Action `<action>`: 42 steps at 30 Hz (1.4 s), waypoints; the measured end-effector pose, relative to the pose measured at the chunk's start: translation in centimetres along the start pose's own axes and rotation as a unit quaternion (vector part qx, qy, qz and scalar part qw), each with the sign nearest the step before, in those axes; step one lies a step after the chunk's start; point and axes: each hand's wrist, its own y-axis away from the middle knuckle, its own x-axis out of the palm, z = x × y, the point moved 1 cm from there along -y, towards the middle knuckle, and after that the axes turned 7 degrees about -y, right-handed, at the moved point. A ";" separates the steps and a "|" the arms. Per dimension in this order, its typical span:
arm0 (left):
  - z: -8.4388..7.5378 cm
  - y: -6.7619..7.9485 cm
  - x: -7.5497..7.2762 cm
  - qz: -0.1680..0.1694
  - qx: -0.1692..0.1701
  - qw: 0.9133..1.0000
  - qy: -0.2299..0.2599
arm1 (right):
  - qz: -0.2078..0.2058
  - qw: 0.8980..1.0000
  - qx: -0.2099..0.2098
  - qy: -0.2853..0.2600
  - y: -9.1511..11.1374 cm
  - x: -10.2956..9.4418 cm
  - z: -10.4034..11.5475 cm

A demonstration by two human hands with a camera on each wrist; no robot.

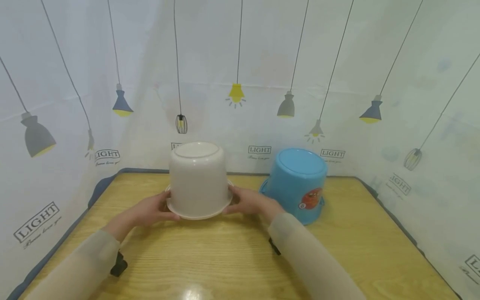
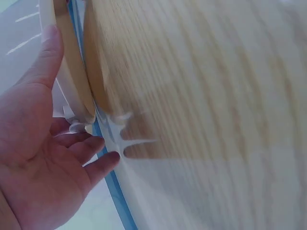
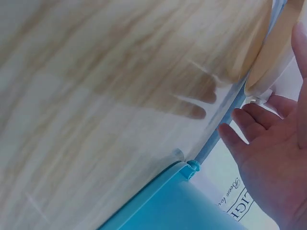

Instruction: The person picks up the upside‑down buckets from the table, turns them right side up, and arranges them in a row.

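An upside-down white bucket (image 1: 198, 183) is between my two hands near the back of the table. My left hand (image 1: 151, 209) grips its left side at the rim, thumb on the near side. On the opposite side my right hand (image 1: 252, 202) holds the rim in the same way. Both wrist views show the rim (image 2: 76, 72) slightly above the tabletop, its inner face visible from below. A small side lug (image 3: 260, 97) sits by the right fingers. Beside my right wrist stands an upside-down blue bucket (image 1: 298, 187) with a red sticker.
The light wood table (image 1: 210, 258) has a dark blue border along its edges. A white curtain (image 1: 210, 50) printed with hanging lamps encloses the back and sides. The blue bucket's rim (image 3: 144, 196) lies close to the right forearm.
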 end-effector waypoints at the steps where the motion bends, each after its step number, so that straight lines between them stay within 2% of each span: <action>1: 0.1 0.1 -0.1 -0.002 -0.005 1.000 -0.003 | -0.001 1.000 -0.001 -0.004 0.1 0.0 0.0; 5: 0.4 0.6 -0.3 -0.019 -0.020 1.000 -0.012 | -0.016 1.000 0.014 -0.012 0.3 0.1 0.1; 9: 0.5 0.9 -0.6 -0.037 -0.015 0.999 0.001 | -0.034 0.999 0.018 -0.027 0.3 0.1 0.2; 21: 0.4 1.3 -1.1 -0.061 -0.026 0.996 0.053 | -0.050 0.994 -0.020 -0.092 0.3 0.0 0.4; 26: 0.2 1.6 -1.3 -0.080 -0.036 0.990 0.110 | -0.065 0.988 -0.047 -0.135 0.2 -0.1 0.5; 30: 0.0 1.8 -1.5 -0.098 -0.044 0.983 0.150 | -0.083 0.979 -0.049 -0.181 0.2 -0.1 0.6; 36: 0.2 1.8 -1.7 -0.122 -0.046 0.974 0.183 | -0.107 0.964 -0.053 -0.239 0.4 -0.1 0.9; 42: 0.3 2.1 -2.0 -0.165 -0.029 0.967 0.194 | -0.116 0.958 -0.078 -0.248 0.4 -0.3 1.0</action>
